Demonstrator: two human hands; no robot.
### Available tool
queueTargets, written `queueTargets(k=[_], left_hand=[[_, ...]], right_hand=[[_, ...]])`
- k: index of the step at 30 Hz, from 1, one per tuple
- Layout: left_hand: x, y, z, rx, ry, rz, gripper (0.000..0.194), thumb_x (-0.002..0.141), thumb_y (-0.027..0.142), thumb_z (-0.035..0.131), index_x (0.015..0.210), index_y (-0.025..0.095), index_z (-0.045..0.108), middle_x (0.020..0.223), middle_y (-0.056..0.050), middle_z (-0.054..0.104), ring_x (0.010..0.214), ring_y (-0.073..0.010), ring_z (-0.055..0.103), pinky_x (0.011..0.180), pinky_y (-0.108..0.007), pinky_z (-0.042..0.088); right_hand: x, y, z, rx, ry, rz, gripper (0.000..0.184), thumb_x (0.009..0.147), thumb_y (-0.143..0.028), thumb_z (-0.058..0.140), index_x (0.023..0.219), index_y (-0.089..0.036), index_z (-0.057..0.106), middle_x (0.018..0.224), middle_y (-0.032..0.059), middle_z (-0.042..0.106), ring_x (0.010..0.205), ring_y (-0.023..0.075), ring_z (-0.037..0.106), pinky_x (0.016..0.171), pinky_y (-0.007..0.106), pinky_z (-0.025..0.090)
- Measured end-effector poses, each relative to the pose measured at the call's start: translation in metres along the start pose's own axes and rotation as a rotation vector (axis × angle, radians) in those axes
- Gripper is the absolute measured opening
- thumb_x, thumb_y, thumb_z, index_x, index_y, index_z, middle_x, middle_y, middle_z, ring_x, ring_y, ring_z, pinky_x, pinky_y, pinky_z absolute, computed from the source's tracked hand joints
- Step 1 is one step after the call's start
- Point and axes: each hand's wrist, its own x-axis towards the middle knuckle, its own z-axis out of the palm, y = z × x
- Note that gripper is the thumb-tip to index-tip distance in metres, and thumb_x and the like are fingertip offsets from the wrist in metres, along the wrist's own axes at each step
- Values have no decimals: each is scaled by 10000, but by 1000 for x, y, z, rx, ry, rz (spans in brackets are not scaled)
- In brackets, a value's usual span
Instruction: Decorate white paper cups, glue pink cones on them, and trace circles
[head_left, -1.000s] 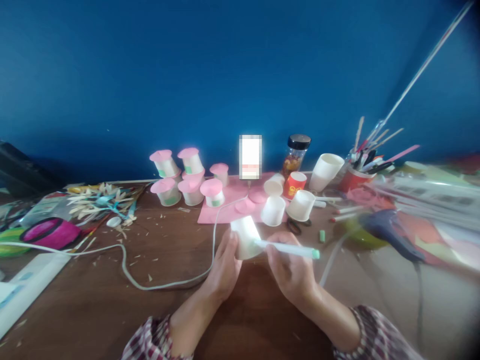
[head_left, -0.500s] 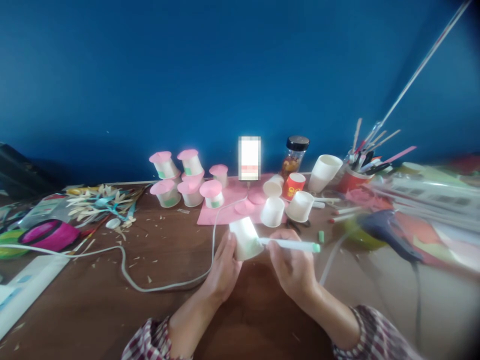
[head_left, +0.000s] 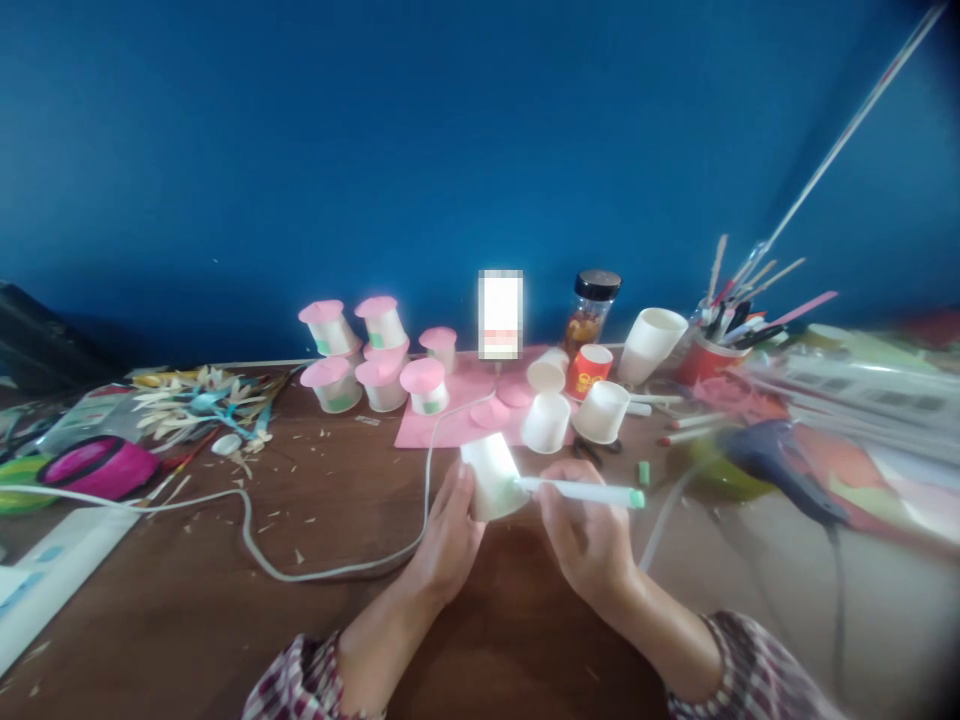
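Observation:
My left hand (head_left: 448,535) is closed on a white paper cup (head_left: 491,478), which it holds tilted above the table. A pale green patch shows on the cup's right side. In my right hand (head_left: 589,530) is a white marker (head_left: 581,491) with a green end, its tip touching that patch. The small green marker cap (head_left: 643,473) lies on the table to the right. Behind the held cup stand white paper cups (head_left: 546,425) near a pink sheet (head_left: 469,425). Several cups with pink paper tops (head_left: 330,375) and green patches stand at the back left.
A white cable (head_left: 315,577) winds across the brown table. Along the back are a lit phone (head_left: 500,315), a black-lidded jar (head_left: 596,300) and a red cup of pens and sticks (head_left: 709,360). A glue gun (head_left: 780,465) lies right; a paper-petal bundle (head_left: 202,405) lies left.
Both hands keep nearly the same place, the marker tip still on the cup's green patch. The view has shifted very slightly.

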Motion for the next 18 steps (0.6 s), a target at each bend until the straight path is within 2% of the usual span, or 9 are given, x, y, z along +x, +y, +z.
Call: queueTargets(k=[5,11,18], left_hand=[[-1,2,1,90,41,39,295,835,438,583,788,167,691,884,-104,701,1028,-258,594,970,-347,420],[-1,-3,0,-4,-25,-19,349,866,481,540,984,177,665,874,-69,691,928,-216,620,912,-326,449],[0,-7,-3,-38,-36,-23,316,878,459,543,986,186,658,914,-52,685,937,-183,614,922,-292,439]], right_hand=[[0,-1,0,1,-11,-7,47,884,-160,523,904,-201,535,768,-8,582,664,113,579,635,223,451],[-1,-5,0,7,-38,-11,38,879,-164,532,883,-201,540,749,-14,572,625,106,559,611,220,449],[-1,-2,0,-4,-18,3,41,881,-171,527,903,-201,544,771,-1,587,662,127,585,631,238,464]])
